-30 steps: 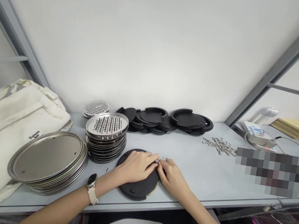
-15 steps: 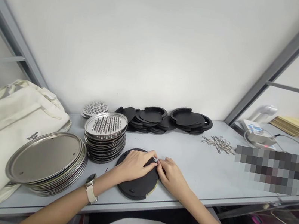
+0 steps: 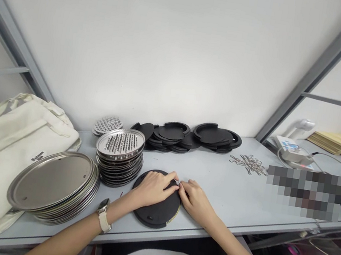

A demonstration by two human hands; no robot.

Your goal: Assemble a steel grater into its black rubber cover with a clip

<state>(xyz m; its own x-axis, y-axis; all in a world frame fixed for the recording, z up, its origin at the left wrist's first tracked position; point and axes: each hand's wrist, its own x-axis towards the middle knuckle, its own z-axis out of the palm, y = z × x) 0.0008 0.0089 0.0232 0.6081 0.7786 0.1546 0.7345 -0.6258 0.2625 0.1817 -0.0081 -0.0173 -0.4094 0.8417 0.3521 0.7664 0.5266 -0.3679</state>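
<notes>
A black round disc (image 3: pixel 153 211) with a thin yellowish line along its right edge lies near the table's front. My left hand (image 3: pixel 153 187) rests over the disc and grips it, its thumb and forefinger curled toward the right edge. At that edge a small shiny metal piece (image 3: pixel 177 183), perhaps a wire clip, shows between the two hands. My right hand (image 3: pixel 193 198) pinches the outer end of this piece, its fingers bent and pressed together. The fingertips partly hide the piece. A heap of metal wire clips (image 3: pixel 249 163) lies farther right.
Left of the disc stand stacked grater plates (image 3: pixel 121 143) and stacked round metal trays (image 3: pixel 51 182). Black rings and discs (image 3: pixel 172 134) lie along the wall. A cream cloth bag (image 3: pixel 0 161) is at far left. A white device with cables (image 3: pixel 294 151) stands right, beside wooden boards (image 3: pixel 333 142).
Both hands stay almost in place at the disc's edge. The view has shifted very slightly.
</notes>
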